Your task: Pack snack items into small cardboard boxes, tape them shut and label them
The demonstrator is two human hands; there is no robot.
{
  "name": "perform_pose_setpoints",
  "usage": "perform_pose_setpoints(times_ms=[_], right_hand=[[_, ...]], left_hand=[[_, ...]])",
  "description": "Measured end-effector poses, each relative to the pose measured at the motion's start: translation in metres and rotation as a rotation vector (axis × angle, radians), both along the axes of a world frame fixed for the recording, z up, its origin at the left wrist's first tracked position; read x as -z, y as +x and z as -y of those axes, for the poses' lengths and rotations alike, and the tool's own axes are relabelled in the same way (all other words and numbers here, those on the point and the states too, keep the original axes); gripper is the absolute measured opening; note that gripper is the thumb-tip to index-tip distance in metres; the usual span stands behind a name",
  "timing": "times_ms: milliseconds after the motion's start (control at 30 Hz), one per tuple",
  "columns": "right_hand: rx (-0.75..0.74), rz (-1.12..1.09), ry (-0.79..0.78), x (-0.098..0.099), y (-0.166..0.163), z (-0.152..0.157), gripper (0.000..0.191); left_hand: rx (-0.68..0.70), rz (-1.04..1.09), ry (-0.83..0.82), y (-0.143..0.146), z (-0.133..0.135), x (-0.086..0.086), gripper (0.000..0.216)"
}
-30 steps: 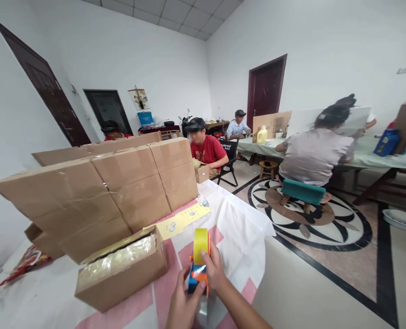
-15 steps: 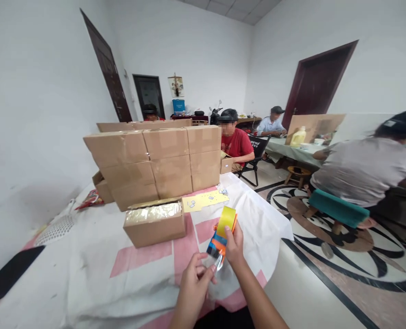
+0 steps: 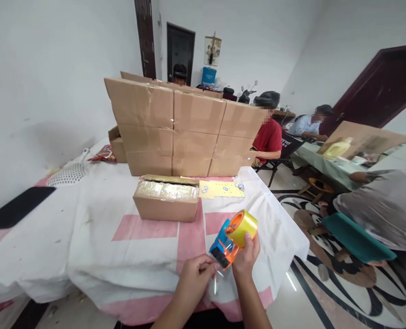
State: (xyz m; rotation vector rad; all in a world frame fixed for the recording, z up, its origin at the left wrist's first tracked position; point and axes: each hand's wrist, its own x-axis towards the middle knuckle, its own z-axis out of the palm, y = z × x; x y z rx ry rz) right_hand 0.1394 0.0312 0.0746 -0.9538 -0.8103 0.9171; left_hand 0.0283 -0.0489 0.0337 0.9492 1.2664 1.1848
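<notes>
A tape dispenser (image 3: 226, 244) with a blue and orange body and a yellow roll of tape (image 3: 244, 228) is gripped in my right hand (image 3: 247, 256), over the front of the table. My left hand (image 3: 198, 274) pinches the loose end of clear tape (image 3: 216, 283) just below the dispenser's black front edge. Beyond my hands stands a cardboard box (image 3: 167, 208), its top side showing shiny clear-wrapped contents. Beside that box lies a yellow printed sheet (image 3: 220, 189).
A wall of stacked cardboard boxes (image 3: 189, 132) stands at the table's back. A red packet (image 3: 103, 154) and a white perforated item (image 3: 66, 175) lie at left. A person in red (image 3: 270, 137) sits behind the boxes; another in grey (image 3: 374, 201) sits at right.
My view has swung right and down. The dispenser has turned in my right hand, so its roll's orange core now shows. My left hand stays at the tape end.
</notes>
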Motion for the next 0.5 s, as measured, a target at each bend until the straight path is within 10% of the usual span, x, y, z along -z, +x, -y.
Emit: perform_pose_setpoints(times_ms=[500], right_hand=[[0.043, 0.003, -0.196, 0.0093, -0.0076, -0.0029, 0.04]], left_hand=[[0.067, 0.165, -0.04, -0.0092, 0.0043, 0.0009, 0.036]])
